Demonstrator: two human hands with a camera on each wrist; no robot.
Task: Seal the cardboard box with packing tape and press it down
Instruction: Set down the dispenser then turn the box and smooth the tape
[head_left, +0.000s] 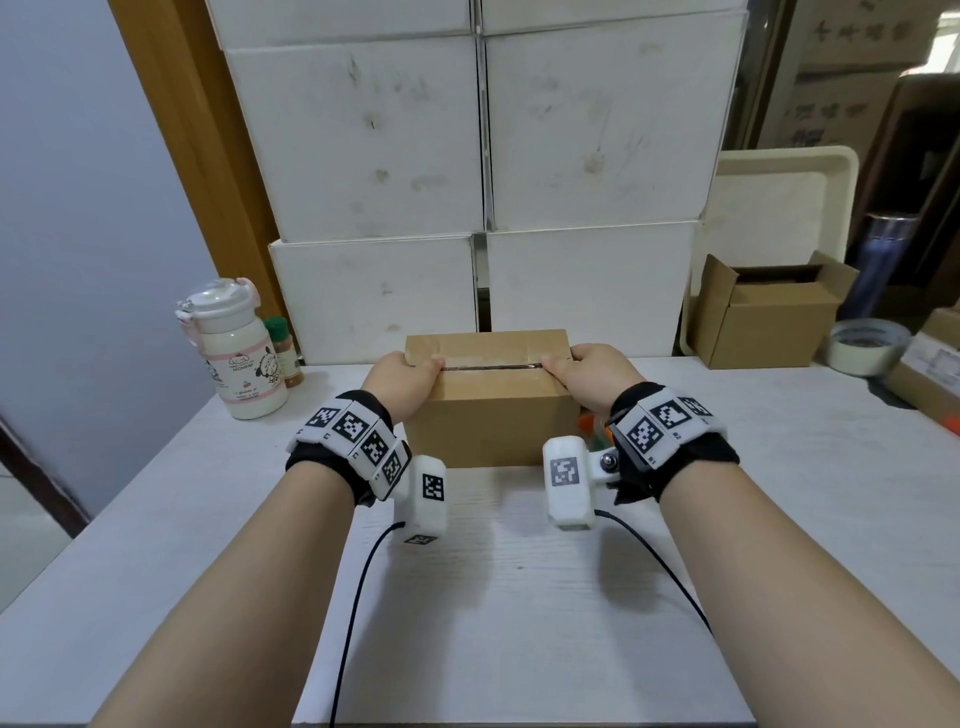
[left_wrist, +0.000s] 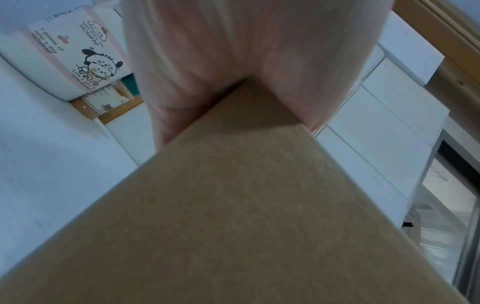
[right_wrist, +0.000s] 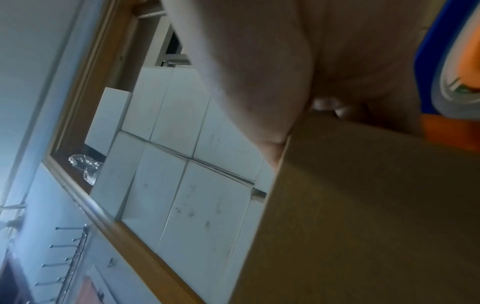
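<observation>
From the head camera, the cardboard box (head_left: 488, 395) sits on the white table (head_left: 519, 597) in front of me, its top seam a dark slit between my thumbs. My left hand (head_left: 400, 382) curls over the box's upper left corner and my right hand (head_left: 597, 376) over the upper right; my fingers pass over the far side and are hidden. Something orange and blue (head_left: 595, 434) peeks out beside the box under my right wrist, too covered to name. A white cartoon bottle (head_left: 236, 353) stands to the left, a tape roll (head_left: 865, 345) and an open small carton (head_left: 769, 312) to the right, stacked white boxes (head_left: 483, 156) behind. In the left wrist view, my palm (left_wrist: 207, 61) wraps the box corner (left_wrist: 246, 195); the fingertips are out of sight. In the right wrist view, my hand (right_wrist: 298, 72) grips the box's top edge (right_wrist: 376, 205), blurred, with the orange and blue object (right_wrist: 457, 61) cut off at the frame's edge.
</observation>
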